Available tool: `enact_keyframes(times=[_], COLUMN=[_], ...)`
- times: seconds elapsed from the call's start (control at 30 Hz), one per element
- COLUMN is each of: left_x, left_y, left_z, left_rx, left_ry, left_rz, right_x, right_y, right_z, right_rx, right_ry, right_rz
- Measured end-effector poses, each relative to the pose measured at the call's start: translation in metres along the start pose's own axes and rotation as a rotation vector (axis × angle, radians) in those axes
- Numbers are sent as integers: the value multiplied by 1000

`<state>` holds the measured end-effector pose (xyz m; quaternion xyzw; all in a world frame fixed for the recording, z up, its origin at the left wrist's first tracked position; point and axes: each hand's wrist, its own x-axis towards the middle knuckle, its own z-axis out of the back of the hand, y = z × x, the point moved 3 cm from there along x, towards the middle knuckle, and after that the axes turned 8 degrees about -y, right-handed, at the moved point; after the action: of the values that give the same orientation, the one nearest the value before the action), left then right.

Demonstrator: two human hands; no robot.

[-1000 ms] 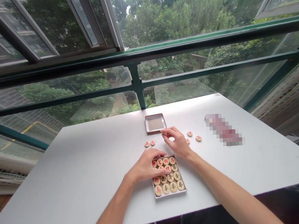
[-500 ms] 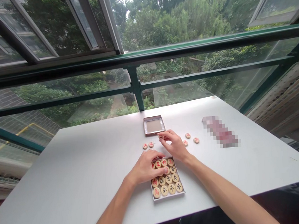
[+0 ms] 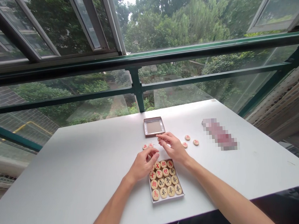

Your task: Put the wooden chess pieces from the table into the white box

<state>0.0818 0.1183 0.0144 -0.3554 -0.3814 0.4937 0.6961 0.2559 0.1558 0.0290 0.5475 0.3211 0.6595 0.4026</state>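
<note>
A shallow box [image 3: 168, 198] holds rows of round wooden xiangqi pieces, marked in red or black characters. My left hand [image 3: 143, 164] hovers over the box's upper left corner, fingers curved and thumb apart, with nothing visible in it. Beyond the box my right hand [image 3: 175, 147] pinches a xiangqi piece [image 3: 159, 139] between thumb and fingers; its face is mostly hidden. Two red-marked pieces [image 3: 145, 147] lie on the table just past my left hand. To the right of my right hand lie three more red-marked pieces [image 3: 187, 137].
An open box lid [image 3: 154, 134] lies behind my right hand on the white table [image 3: 92, 165]. A blurred-out pinkish object [image 3: 221, 134] is at the right. A green railing [image 3: 137, 89] with glass runs along the table's far edge.
My left hand has lifted off the pieces and drawn back up and left, uncovering the red pieces in the second row. My right hand stays nearly in place with its piece.
</note>
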Motion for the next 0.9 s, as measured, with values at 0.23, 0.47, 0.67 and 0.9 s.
enact_keyframes(times=[0.23, 0.47, 0.67, 0.9], left_x=[7, 6, 7, 7], left_y=[15, 12, 10, 14], left_z=[2, 2, 3, 4], left_rx=[-131, -155, -144, -149], left_ry=[-237, -244, -230, -238], left_rz=[16, 8, 22, 38], right_x=[-3, -6, -8, -13], right_y=[-3, -3, 2, 8], right_z=[-4, -10, -11, -13], right_rx=[70, 96, 103, 76], right_ry=[80, 137, 187, 239], right_rz=[-43, -82, -20, 98])
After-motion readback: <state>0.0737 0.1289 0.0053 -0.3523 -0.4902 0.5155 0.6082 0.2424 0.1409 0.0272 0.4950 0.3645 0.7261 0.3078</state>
